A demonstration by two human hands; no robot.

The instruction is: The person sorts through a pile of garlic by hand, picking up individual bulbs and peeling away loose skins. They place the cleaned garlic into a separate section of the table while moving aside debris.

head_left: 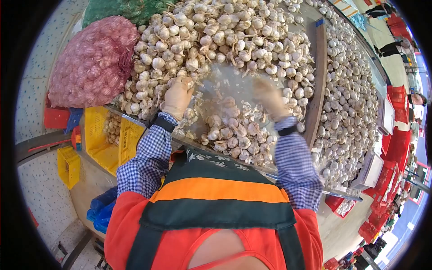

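Observation:
My left hand (178, 97) is at the near left edge of a big heap of garlic bulbs (243, 27), its fingers curled round a garlic bulb that shows only in part by the fingertips. On the right, my right hand (271, 98) is smeared by motion over the metal tabletop (225, 83), beside the heap's right part; its fingers cannot be made out. Between my hands and nearer my body lies a smaller pile of garlic bulbs (238, 137), pinkish and brownish, with loose papery skins around it.
A full pink mesh sack (92, 63) sits at the left, next to a green mesh sack (121, 10). A wooden board (318, 81) divides off more garlic (346, 103) on the right. Yellow crates (96, 139) stand below left; red crates (398, 155) line the right.

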